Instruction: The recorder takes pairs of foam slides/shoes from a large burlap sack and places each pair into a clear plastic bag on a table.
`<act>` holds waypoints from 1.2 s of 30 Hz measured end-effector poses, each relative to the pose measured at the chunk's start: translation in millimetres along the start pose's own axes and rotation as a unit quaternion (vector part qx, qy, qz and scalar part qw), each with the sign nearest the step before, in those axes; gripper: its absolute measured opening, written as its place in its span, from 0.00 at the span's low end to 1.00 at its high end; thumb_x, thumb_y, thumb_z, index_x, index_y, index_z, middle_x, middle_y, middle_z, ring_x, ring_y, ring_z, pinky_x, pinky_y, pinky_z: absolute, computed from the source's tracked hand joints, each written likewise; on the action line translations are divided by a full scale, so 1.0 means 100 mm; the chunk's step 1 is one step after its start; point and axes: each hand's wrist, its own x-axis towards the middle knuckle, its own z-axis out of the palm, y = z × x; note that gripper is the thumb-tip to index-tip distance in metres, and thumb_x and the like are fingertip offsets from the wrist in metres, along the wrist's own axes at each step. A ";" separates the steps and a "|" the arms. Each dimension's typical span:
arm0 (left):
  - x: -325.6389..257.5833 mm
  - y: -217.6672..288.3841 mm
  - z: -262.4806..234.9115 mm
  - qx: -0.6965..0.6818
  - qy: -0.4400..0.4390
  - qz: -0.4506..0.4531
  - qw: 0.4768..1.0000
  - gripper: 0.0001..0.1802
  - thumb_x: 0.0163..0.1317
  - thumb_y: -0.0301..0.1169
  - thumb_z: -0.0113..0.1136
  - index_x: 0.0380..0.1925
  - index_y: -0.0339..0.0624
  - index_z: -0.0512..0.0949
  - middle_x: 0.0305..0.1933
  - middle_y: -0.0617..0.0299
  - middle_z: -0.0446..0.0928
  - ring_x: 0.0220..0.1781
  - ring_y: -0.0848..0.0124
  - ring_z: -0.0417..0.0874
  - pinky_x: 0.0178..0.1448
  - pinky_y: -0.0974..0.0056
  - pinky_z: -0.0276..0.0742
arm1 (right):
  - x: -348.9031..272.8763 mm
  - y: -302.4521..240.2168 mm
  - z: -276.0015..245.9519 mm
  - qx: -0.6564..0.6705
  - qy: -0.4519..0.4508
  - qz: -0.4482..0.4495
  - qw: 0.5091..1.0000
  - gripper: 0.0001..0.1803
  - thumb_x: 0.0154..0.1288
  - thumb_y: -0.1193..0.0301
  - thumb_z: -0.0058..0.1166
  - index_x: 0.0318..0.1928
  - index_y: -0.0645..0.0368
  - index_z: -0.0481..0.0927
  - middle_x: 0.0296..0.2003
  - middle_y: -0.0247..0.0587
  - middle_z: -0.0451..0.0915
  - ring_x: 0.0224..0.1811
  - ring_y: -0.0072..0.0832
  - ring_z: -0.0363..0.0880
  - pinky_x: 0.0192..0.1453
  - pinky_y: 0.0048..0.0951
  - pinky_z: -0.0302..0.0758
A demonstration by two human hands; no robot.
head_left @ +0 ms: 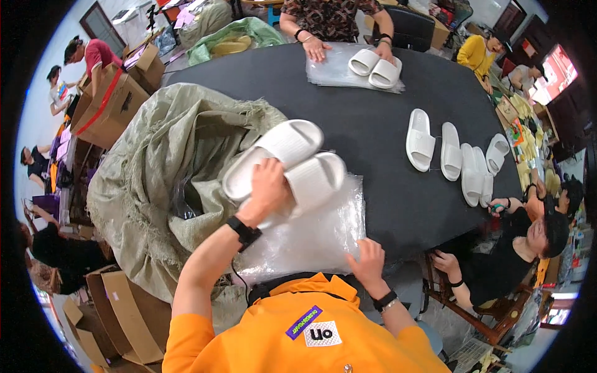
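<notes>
My left hand grips a pair of white slide sandals side by side. They hang over a stack of clear plastic bags at the table's near edge. At the bags' right corner is my right hand, its thumb and fingers apart and nothing in it. Whether it touches the plastic I cannot tell. Left of the slides lies a large greenish woven sack, its mouth open and folded, with dark plastic showing inside.
Across the dark table, a person's hands rest at white slides on clear bags. Several loose slides lie on the right, near a seated person. Cardboard boxes stand to the left.
</notes>
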 end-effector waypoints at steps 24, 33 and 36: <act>-0.64 -0.39 -0.55 -0.281 0.133 -0.184 0.932 0.20 0.53 0.20 0.50 0.49 0.34 0.68 0.50 0.49 0.70 0.55 0.55 0.68 0.58 0.62 0.62 | 0.40 -0.24 0.46 -0.079 -0.253 -0.279 0.923 0.42 0.49 0.39 0.50 0.63 0.45 0.62 0.68 0.46 0.44 0.69 0.53 0.37 0.63 0.65 0.26; -0.72 0.55 -0.07 -0.165 -0.097 0.154 0.969 0.14 0.41 0.24 0.52 0.33 0.42 0.71 0.43 0.61 0.71 0.45 0.63 0.69 0.45 0.59 0.62 | 0.63 -0.22 -0.45 0.442 -0.246 -0.062 0.860 0.26 0.56 0.74 0.55 0.56 0.60 0.68 0.48 0.41 0.73 0.47 0.23 0.73 0.49 0.27 0.71; -0.81 0.61 -0.03 -0.160 -0.152 0.157 0.963 0.14 0.41 0.24 0.53 0.33 0.42 0.71 0.43 0.62 0.71 0.45 0.63 0.69 0.45 0.60 0.62 | 0.48 -0.16 -0.51 0.485 -0.239 -0.036 0.840 0.19 0.55 0.77 0.55 0.49 0.63 0.73 0.41 0.36 0.77 0.41 0.20 0.74 0.45 0.23 0.72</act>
